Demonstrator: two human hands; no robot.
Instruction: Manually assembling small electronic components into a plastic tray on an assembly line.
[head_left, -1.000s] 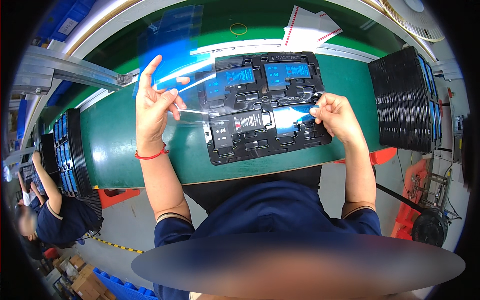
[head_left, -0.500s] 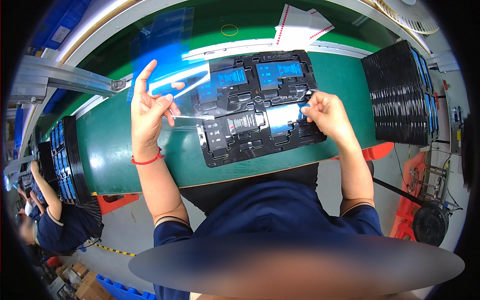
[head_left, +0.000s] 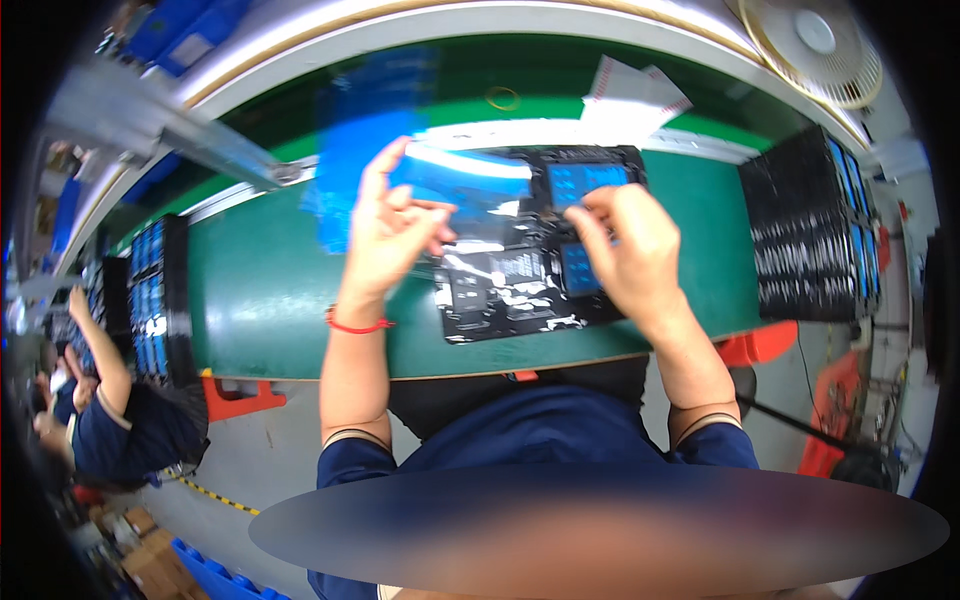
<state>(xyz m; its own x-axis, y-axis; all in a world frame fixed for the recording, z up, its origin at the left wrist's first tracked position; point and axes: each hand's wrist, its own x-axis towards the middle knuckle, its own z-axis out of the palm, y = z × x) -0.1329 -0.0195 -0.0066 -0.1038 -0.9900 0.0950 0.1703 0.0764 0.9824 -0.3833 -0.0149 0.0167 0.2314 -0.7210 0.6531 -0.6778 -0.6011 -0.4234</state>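
My left hand (head_left: pixel 388 240) is raised at the left of a black plastic tray (head_left: pixel 460 328). Its index finger points up while the thumb and other fingers pinch clear film (head_left: pixel 470 180), which stretches over the tray's upper left part. My right hand (head_left: pixel 640 250) is above the tray's right side, thumb and fingertips pinched together between two blue flat batteries, the upper one (head_left: pixel 568 186) and the lower one (head_left: pixel 577 268). Whatever those fingertips hold is too small and blurred to make out. At lower left in the tray lies a dark battery (head_left: pixel 518 266) with pale print. The hand partly covers the lower blue battery.
Blue film sheets (head_left: pixel 345 150) lie at the back left of the green table (head_left: pixel 260 310). White sheets with red edge marks (head_left: pixel 630 100) lie behind the tray. Tray stacks stand at right (head_left: pixel 800 230) and left (head_left: pixel 155 300). A fan (head_left: pixel 820 45) is at back right; a co-worker (head_left: pixel 130 420) sits left.
My right hand has moved from the lower right battery's right edge up and left over the tray. That battery's bright shine is gone. The whole view has shifted; my left hand still holds the film.
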